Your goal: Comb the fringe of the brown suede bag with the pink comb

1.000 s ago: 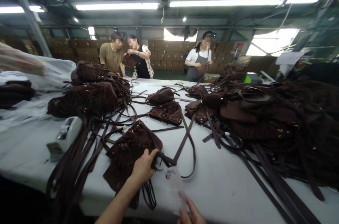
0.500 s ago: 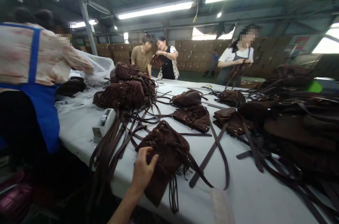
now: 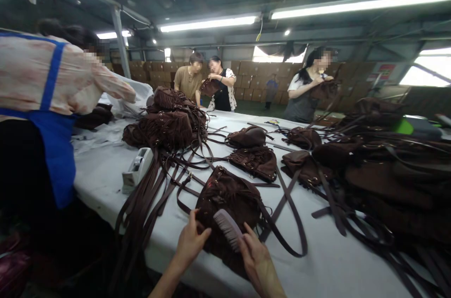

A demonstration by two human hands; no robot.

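A dark brown fringed bag (image 3: pixel 229 194) lies on the white table directly in front of me. My left hand (image 3: pixel 192 239) grips the bag's lower left edge, thumb and fingers pinched together. In my right hand (image 3: pixel 252 251) is a pale lilac comb (image 3: pixel 228 230), its teeth over the fringe on the bag's front. The comb's handle is mostly covered by my fingers. Long straps run from the bag to both sides.
A pile of brown bags (image 3: pixel 165 121) and a white tape dispenser (image 3: pixel 137 168) stand left. More bags (image 3: pixel 253 161) lie beyond, with a large heap (image 3: pixel 394 171) at right. A person in a blue apron (image 3: pixel 56 147) leans in at left; others stand across the table (image 3: pixel 352 260).
My right hand has come in with the comb and is now over the bag. The bag's front fringe and lower part lie differently, and my left hand stays at its left edge.
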